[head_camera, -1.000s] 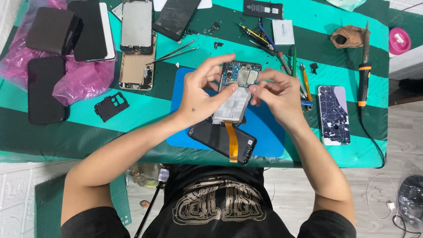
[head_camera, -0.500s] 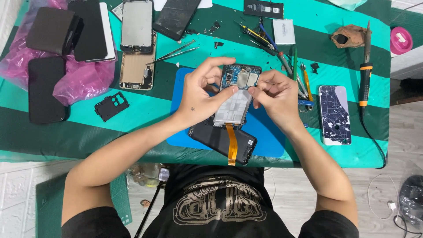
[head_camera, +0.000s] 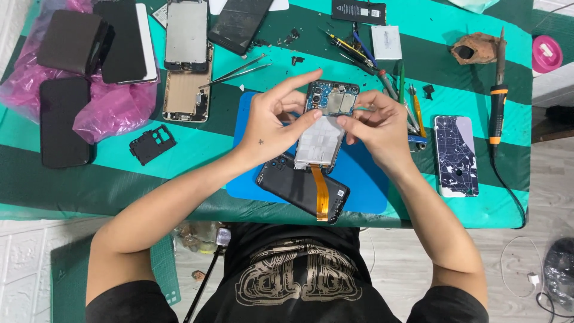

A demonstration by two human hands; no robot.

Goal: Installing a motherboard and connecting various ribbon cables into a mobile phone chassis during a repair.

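Note:
An opened phone body (head_camera: 327, 122) with a bare circuit board at its top and a pale battery below is held over a blue work mat (head_camera: 365, 179). My left hand (head_camera: 272, 122) grips its left side, thumb on the battery's upper edge. My right hand (head_camera: 379, 125) holds the right side, fingertips pinching at the seam between board and battery. An orange flex ribbon (head_camera: 321, 194) hangs from the phone down across a black back cover (head_camera: 293, 182) lying on the mat.
Green-striped table cover (head_camera: 179, 155). Screwdrivers and tweezers (head_camera: 365, 51) at the back, a soldering iron (head_camera: 498, 90) at right, a cracked phone (head_camera: 455, 155), several phone shells and screens (head_camera: 186, 60) at back left, pink plastic bags (head_camera: 113, 110), a small black bracket (head_camera: 153, 143).
Both hands stay on the phone, which has tilted slightly. My right fingertips have shifted a little along the battery's upper edge.

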